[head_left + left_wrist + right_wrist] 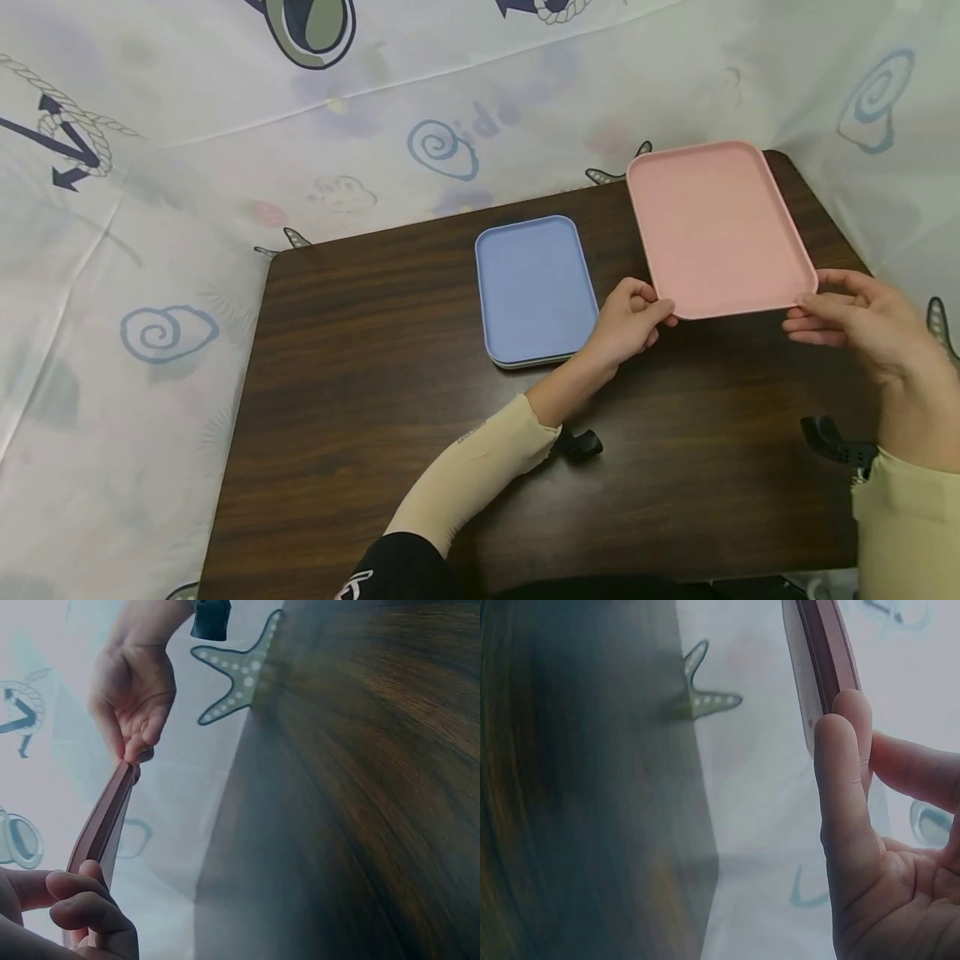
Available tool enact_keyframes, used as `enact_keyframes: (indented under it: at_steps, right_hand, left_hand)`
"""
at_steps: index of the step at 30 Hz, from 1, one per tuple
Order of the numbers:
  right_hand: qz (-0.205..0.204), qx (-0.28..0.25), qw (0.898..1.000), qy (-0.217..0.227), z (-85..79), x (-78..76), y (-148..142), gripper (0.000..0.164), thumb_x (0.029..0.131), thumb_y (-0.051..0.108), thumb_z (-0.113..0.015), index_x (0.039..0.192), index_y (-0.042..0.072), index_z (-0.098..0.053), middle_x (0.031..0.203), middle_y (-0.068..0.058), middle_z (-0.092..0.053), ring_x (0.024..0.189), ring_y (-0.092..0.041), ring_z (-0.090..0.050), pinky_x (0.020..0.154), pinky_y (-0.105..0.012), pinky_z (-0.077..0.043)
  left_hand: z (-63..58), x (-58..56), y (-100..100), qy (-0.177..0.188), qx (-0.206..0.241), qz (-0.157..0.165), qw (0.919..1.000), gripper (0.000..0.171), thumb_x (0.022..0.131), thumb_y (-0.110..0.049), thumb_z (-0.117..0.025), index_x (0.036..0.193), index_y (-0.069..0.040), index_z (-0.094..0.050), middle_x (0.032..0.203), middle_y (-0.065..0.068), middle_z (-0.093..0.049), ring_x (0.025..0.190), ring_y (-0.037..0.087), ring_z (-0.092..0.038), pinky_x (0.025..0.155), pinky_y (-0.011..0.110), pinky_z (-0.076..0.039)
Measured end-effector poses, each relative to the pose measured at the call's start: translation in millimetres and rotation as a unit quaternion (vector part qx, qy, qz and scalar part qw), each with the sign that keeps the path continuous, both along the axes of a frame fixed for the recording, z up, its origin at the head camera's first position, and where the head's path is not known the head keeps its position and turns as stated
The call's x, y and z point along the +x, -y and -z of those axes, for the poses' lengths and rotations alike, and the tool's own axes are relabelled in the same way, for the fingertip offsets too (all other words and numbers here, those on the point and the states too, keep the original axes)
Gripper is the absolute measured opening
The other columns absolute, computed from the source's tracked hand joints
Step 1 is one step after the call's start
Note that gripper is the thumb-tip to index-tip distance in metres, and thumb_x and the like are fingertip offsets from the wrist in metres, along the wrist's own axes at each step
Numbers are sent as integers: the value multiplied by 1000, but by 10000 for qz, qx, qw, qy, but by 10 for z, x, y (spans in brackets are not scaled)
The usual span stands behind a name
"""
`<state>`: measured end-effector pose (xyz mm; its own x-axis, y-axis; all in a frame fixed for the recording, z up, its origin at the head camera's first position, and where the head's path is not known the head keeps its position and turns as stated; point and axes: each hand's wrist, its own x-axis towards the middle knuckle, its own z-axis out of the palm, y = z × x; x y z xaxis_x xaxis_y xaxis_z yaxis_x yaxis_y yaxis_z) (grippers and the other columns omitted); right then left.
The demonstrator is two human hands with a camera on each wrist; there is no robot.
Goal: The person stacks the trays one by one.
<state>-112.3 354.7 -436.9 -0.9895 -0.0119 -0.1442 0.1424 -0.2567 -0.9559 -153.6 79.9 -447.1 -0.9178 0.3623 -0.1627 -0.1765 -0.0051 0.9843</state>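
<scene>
A pink rectangular tray [720, 229] is held up above the right part of the table, its flat inside facing the head camera. My left hand [628, 323] pinches its near left corner between thumb and fingers. At the near right corner, my right hand [862, 321] pinches the rim the same way. Both wrist views show the tray [101, 821] edge-on, raised off the tabletop, with a paler layer along one side. A blue tray [534, 287] lies on the table left of the left hand, with a greyish edge showing beneath it.
The dark wood table [360, 400] has a patterned white cloth [225, 200] hanging behind it and at its sides. Black wrist mounts [581, 446] stick out from both forearms, low over the table.
</scene>
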Motion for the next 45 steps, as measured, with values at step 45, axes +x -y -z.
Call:
enact_keyframes:
  at_steps: [45]
  right_hand:
    - [-1229, 1557, 9795, 358, 266, -168, 1897, 48, 91, 8, -69, 128, -9, -44, 88, -20, -71, 76, -28, -73, 69, -38, -57]
  left_hand:
    - [216, 304, 2083, 31, -259, -1107, 9935, 13, 97, -4, -59, 103, -1, -48, 77, 8, -65, 43, 9, -36, 40, 21, -26]
